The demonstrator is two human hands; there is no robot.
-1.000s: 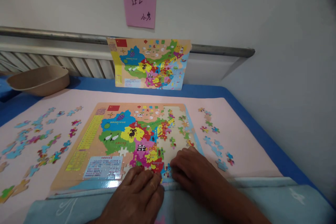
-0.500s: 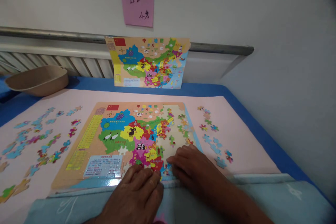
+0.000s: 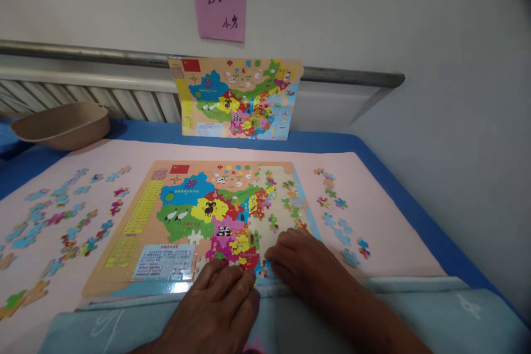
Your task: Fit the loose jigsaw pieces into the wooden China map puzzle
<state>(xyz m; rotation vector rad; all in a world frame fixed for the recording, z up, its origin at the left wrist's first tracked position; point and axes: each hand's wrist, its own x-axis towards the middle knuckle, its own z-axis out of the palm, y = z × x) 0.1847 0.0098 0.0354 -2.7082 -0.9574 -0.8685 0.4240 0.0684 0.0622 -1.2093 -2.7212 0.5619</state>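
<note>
A jigsaw puzzle map (image 3: 182,196) lies in its tray, with most of its left side filled. Bare cream backing (image 3: 265,238) shows on the right, where several loose pieces lie. My left hand (image 3: 219,298) rests over the front edge of the puzzle, its fingers bent and close together, tips hidden. Just to the right, my right hand (image 3: 302,260) is curled over the lower right part, its foremost finger touching down near a blue piece (image 3: 264,272). Whatever either hand pinches is hidden beneath the fingers.
Loose puzzle pieces (image 3: 62,215) are scattered at left, and more pieces (image 3: 342,227) at right on the pink mat (image 3: 394,221). A printed reference map (image 3: 240,97) stands against the rail (image 3: 352,76). The beige basket (image 3: 62,127) sits back left. Light blue cloth (image 3: 431,310) covers the front.
The whole view has shifted very slightly to the right. Both hands keep nearly the same place and shape on the puzzle.
</note>
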